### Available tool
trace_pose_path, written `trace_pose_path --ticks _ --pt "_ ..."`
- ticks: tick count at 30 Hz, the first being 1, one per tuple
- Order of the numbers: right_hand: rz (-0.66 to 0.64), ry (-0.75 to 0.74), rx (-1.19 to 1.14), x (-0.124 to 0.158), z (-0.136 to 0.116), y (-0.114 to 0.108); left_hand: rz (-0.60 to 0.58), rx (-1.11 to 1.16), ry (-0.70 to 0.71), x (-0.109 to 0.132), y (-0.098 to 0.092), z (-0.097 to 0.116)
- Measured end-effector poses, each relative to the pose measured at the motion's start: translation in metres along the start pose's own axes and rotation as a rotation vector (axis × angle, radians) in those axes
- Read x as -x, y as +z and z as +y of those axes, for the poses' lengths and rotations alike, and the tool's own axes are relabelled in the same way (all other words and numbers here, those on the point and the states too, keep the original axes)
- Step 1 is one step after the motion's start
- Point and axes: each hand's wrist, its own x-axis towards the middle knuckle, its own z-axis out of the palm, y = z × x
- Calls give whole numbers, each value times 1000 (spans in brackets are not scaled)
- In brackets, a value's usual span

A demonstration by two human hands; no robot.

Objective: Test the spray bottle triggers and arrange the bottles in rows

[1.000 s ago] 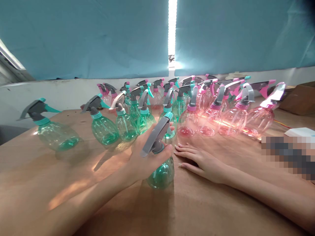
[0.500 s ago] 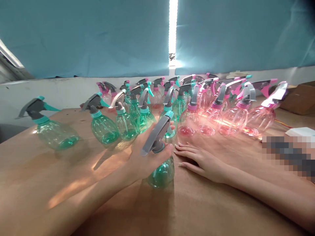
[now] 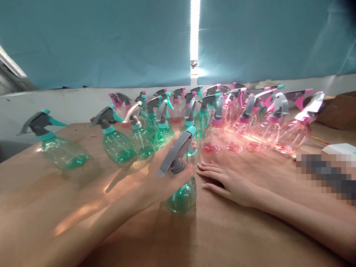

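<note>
My left hand [image 3: 164, 172] is closed around the neck of a green spray bottle [image 3: 182, 196] with a grey and turquoise trigger head. The bottle stands upright on the brown table [image 3: 222, 233]; some of my fingers are hidden behind it. My right hand [image 3: 228, 181] lies flat on the tabletop just right of that bottle, palm down, fingers stretched out and holding nothing. Beyond my hands stand a green spray bottle [image 3: 118, 146] at left and a pink spray bottle [image 3: 213, 139] near the middle.
More green and pink spray bottles crowd the back of the table, with one green bottle [image 3: 65, 152] apart at far left. A cardboard box [image 3: 339, 111] and a white object [image 3: 340, 149] lie at right. Behind hangs a blue-green curtain [image 3: 97, 44].
The held spray bottle's head has shifted very slightly left with my left hand. My right hand and the other bottles stay where they were.
</note>
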Motion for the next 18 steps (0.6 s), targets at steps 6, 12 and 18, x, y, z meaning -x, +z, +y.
trace_pose_path --ticks 6,12,18 --pt "-10 6 6 0 1 0 -15 13 -20 -1 -5 7" --pt "-4 16 3 0 0 1 2 4 56 -4 -4 4" --pt "-4 7 0 0 0 0 12 -28 46 -3 -5 6"
